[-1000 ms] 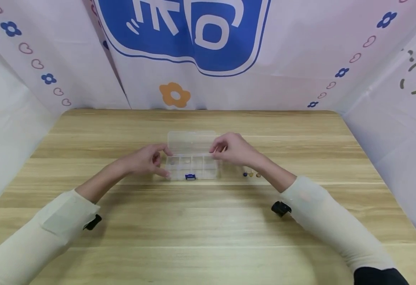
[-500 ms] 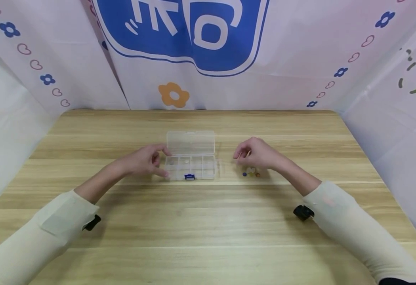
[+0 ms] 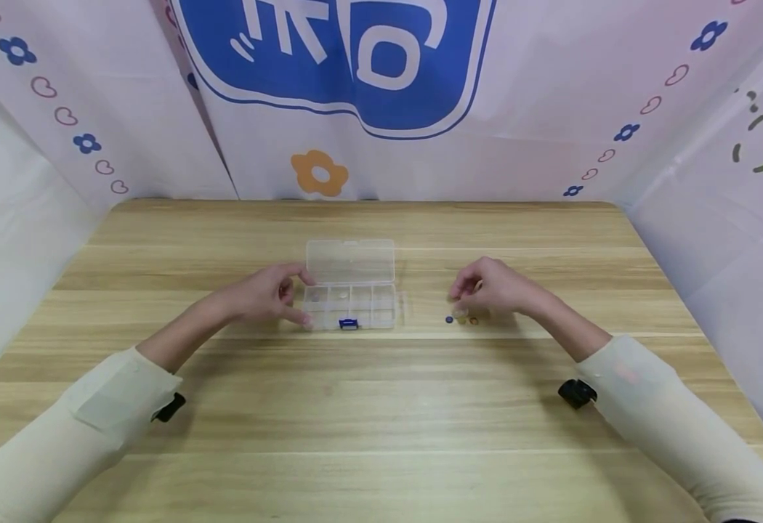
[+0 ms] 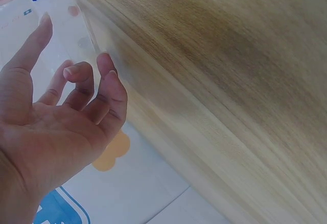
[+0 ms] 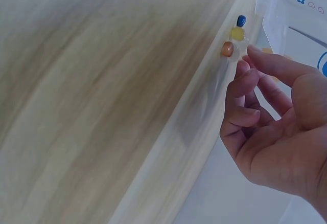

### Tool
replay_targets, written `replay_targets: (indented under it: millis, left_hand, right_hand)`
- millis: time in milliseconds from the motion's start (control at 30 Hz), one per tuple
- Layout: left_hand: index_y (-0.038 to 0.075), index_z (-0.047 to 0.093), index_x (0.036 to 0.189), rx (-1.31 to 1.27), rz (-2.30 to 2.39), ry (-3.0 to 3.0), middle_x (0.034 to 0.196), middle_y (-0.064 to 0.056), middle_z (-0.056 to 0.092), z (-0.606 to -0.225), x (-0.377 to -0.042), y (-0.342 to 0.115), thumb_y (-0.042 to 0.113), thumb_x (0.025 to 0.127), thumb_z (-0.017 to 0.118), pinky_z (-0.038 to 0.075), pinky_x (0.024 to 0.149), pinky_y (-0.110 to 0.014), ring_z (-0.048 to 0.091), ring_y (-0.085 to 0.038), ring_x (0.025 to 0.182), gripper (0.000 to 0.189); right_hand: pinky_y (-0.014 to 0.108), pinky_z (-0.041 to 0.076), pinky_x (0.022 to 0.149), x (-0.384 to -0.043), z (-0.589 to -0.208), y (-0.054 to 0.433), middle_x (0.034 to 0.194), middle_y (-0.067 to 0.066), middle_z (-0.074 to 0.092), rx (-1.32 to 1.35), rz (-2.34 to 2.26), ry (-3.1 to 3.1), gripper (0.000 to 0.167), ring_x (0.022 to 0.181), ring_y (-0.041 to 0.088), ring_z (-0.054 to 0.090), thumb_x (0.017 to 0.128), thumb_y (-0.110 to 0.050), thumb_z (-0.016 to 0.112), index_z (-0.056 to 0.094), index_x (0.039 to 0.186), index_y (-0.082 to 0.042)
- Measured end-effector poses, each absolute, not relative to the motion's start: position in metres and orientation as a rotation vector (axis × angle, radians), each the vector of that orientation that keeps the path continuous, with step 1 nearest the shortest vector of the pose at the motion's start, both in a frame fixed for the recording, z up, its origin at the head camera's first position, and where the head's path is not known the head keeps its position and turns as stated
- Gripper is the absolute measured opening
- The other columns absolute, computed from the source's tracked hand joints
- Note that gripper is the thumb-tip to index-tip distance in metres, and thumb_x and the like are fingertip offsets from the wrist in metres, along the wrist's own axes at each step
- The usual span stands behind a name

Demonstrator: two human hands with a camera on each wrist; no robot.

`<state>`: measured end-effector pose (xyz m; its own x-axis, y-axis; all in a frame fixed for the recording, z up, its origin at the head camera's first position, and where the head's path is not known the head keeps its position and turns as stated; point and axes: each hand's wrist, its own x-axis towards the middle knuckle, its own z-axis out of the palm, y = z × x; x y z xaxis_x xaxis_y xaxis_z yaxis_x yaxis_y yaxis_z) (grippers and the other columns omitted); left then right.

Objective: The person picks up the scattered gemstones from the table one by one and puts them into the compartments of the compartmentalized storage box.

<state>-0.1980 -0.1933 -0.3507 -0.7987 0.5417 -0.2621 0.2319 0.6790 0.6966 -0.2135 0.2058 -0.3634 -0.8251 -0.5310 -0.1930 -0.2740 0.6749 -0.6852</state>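
A clear plastic compartment box [image 3: 362, 312] lies with its lid [image 3: 350, 261] folded back. My left hand [image 3: 270, 294] grips its left end, thumb at the front corner and a finger at the back. A small pale piece [image 3: 344, 296] sits in a rear compartment. Right of the box, my right hand [image 3: 493, 287] is lowered over several small glossy beads, its thumb and fingertips close together. A blue bead [image 5: 241, 21], a yellow bead [image 5: 237, 34] and an orange-brown bead [image 5: 227, 49] show there in the right wrist view. Pale pieces beside the fingertips are partly hidden.
A wooden table [image 3: 381, 414] bears everything. White printed curtains [image 3: 519, 160] stand behind it and at both sides. A blue latch [image 3: 349, 324] is on the box's front edge. Black wrist cameras are strapped under both sleeves [image 3: 630, 378].
My right hand has moved from the box's right side rightward and down to the beads. My left hand and the box have stayed in place.
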Motion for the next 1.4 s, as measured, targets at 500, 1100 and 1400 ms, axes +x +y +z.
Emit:
replay_targets:
  millis: [500, 1100, 1400]
  left_hand:
    - [-0.005, 0.054, 0.132, 0.604, 0.911, 2.446, 0.072, -0.003, 0.048, -0.350, -0.198, -0.193, 0.015, 0.087, 0.085, 0.039, 0.058, -0.027, 0.044, -0.017, 0.066, 0.057]
    - [-0.004, 0.054, 0.133, 0.596, 0.895, 2.456, 0.074, -0.004, 0.052, -0.349, -0.197, -0.192, 0.016, 0.087, 0.085, 0.040, 0.058, -0.028, 0.046, -0.017, 0.066, 0.059]
    - [-0.005, 0.053, 0.133, 0.594, 0.907, 2.443, 0.074, -0.004, 0.050, -0.349, -0.197, -0.193, 0.016, 0.087, 0.085, 0.040, 0.059, -0.027, 0.045, -0.017, 0.066, 0.059]
  right_hand:
    - [0.026, 0.048, 0.066, -0.212, -0.365, 0.218, 0.088, 0.007, 0.068, -0.550, -0.920, 2.465, 0.006, 0.081, 0.018, 0.057, 0.091, 0.001, 0.073, 0.074, 0.097, 0.001]
    - [0.024, 0.048, 0.058, -0.212, -0.366, 0.217, 0.081, 0.007, 0.067, -0.565, -0.934, 2.407, 0.003, 0.069, 0.017, 0.058, 0.093, 0.002, 0.072, 0.072, 0.093, 0.005]
    - [0.026, 0.050, 0.059, -0.212, -0.360, 0.214, 0.086, 0.010, 0.068, -0.480, -0.962, 2.453, 0.004, 0.067, 0.018, 0.059, 0.095, -0.002, 0.072, 0.072, 0.095, 0.002]
